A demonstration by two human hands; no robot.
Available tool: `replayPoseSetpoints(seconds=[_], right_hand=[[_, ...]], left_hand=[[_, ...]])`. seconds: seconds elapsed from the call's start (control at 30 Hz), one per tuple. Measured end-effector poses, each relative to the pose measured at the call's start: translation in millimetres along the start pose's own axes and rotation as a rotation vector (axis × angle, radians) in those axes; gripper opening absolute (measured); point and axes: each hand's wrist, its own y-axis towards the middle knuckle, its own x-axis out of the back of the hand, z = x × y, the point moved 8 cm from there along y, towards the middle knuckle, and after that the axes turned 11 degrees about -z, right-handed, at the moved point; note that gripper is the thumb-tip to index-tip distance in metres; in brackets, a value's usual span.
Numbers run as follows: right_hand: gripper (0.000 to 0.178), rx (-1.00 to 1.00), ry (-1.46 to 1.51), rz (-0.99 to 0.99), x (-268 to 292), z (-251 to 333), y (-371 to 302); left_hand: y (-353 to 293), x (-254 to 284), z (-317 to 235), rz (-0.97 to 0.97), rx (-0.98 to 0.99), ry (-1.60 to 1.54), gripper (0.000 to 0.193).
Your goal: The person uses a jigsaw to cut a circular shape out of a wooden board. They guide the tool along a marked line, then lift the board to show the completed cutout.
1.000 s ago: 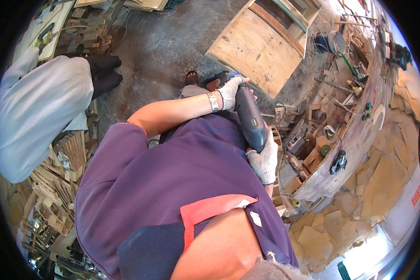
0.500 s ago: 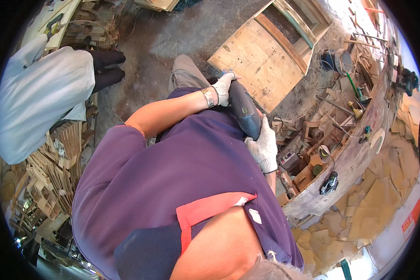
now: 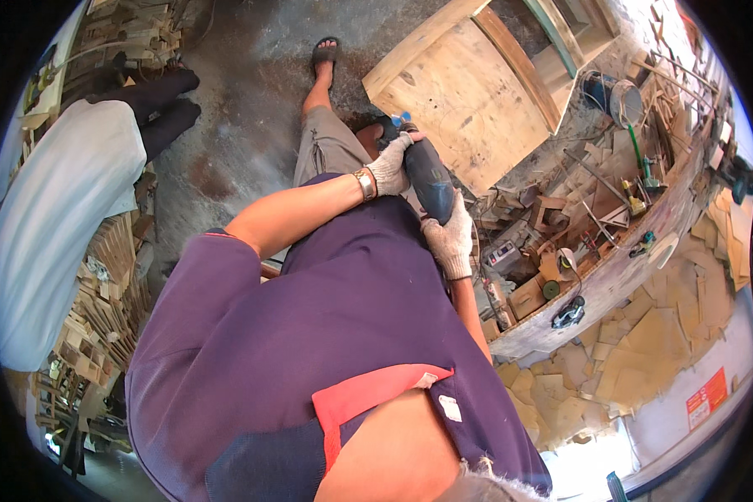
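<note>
Power tool [image 3: 431,180] in left hand [image 3: 388,170], right hand [image 3: 450,241]; underside hidden.

Bright | white glare [image 3: 592,458] behind-right of my cream knit-gloved fingers [image 3: 458,211] | smooth grey floor [image 3: 251,92] sheen, ahead-left | edges fisheye-bent

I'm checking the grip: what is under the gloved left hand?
The left hand lies against the front part of a dark power tool, whose body shows beside it. The tool's surface directly beneath the hand is covered, so that cannot be seen.
</note>
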Motion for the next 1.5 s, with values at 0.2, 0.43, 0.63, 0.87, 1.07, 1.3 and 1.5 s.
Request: replayPoseSetpoints(seconds=[0.2,0.43,0.63,0.87,1.07,1.3,1.5], right_hand=[[0.066,0.028,0.07,-0.068,-32,12,36],[0.057,0.022,0.132,-0.064,-60,-4,60],[0.071,-0.074,0.148,0.018,-71,-23,64],[0.072,-0.092,0.155,0.042,-73,-27,64],[0.046,0.015,0.13,-0.061,-69,-26,66],[0.049,0.013,0.07,-0.04,-64,-15,68],[0.057,-0.004,-0.011,-0.033,-56,10,69]], left_hand=[[51,28,-36,-0.262,-0.147,0.049,0.042],[81,45,-51,-0.264,-0.131,0.039,0.041],[94,50,-54,-0.246,-0.14,0.028,0.04],[101,54,-50,-0.267,-0.118,0.024,0.037],[100,51,-51,-0.235,-0.121,0.003,0.036],[93,47,-55,-0.249,-0.135,-0.006,0.038],[95,48,-60,-0.218,-0.127,-0.005,0.04]])
